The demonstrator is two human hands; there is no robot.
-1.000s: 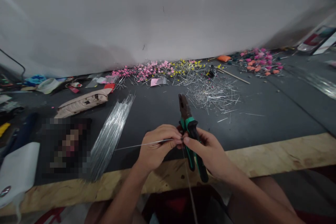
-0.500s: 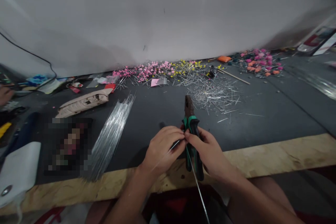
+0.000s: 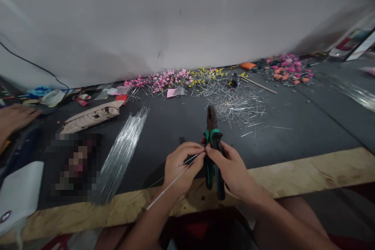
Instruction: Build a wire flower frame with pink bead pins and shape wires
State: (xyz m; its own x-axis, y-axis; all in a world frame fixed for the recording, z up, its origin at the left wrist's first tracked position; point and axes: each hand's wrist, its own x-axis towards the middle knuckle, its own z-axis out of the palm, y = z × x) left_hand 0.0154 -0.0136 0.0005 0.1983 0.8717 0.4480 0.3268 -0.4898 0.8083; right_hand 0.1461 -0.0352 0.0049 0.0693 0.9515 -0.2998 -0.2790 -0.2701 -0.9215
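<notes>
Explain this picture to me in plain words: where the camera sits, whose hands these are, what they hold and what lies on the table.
The camera is worn on a person's head and looks forward and down, so the two bare arms coming from the bottom edge are that person's own. The right hand holds green-handled pliers, nose pointing away toward the wall. The left hand pinches a thin straight wire, meeting the right hand's fingertips beside the pliers. They work over a dark table with a bare wooden front edge. On it lie a bundle of long wires, a scatter of short cut wire pieces, and small pink flowers and yellow flowers along the white wall. At the far left edge another person's hand reaches in.
</notes>
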